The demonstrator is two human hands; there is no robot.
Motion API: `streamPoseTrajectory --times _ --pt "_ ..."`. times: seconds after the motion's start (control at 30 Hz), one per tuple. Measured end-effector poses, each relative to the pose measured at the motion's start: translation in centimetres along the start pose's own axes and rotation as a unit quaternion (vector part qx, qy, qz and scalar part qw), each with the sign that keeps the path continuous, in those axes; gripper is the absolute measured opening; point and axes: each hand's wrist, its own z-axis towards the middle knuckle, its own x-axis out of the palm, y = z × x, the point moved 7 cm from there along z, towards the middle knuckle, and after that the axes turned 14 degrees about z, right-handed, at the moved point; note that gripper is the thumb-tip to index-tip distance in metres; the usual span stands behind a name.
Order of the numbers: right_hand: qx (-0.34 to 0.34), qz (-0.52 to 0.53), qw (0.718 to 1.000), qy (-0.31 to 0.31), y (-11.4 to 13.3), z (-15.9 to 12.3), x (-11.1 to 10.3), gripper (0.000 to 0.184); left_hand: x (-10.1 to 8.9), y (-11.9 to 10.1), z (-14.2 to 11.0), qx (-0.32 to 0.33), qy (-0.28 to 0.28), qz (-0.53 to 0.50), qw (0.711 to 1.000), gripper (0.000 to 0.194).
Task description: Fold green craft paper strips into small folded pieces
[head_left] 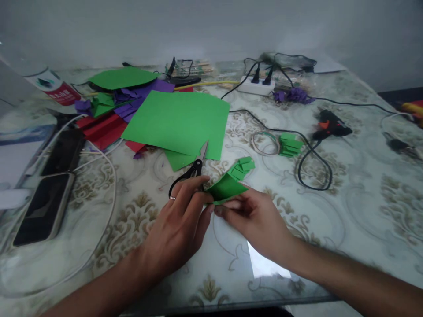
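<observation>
Near centre: left hand (181,215) and right hand (261,215), both pinching one folded green paper piece (228,188); step, apparently folding; next move likely calls for firm creasing; just beyond, left: black-handled metal scissors (197,165); farther: flat green paper sheet (185,119)

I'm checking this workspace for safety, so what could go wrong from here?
The left hand covers part of the scissors' handles; shifting it might push the blades against the large green sheet and nick it. The folded green paper, held between that hand and the right hand, could tear if pulled unevenly. The glue gun shows a small red light; if that means it is on, its tip may burn someone.
</observation>
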Motion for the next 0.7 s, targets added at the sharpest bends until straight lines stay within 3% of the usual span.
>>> streamPoseTrajectory --times 0.17,0.33,0.5,0.7 --pt "-0.007 -0.021 1.000 -0.007 0.2 -0.1 -0.1 0.009 0.1 -0.2 -0.1 0.029 0.002 0.016 0.999 0.015" --pt "0.038 -0.014 0.999 -0.010 0.1 0.1 0.0 0.015 0.2 -0.7 -0.1 0.071 0.004 0.019 0.997 0.020" --pt "0.072 0.049 0.996 0.011 0.7 0.1 0.5 0.024 -0.1 -0.9 0.0 0.088 -0.004 0.035 0.996 0.022" --pt "0.056 0.137 0.989 -0.003 1.4 -0.6 0.7 0.028 -0.3 -0.9 -0.2 0.100 -0.009 0.066 0.993 0.024"
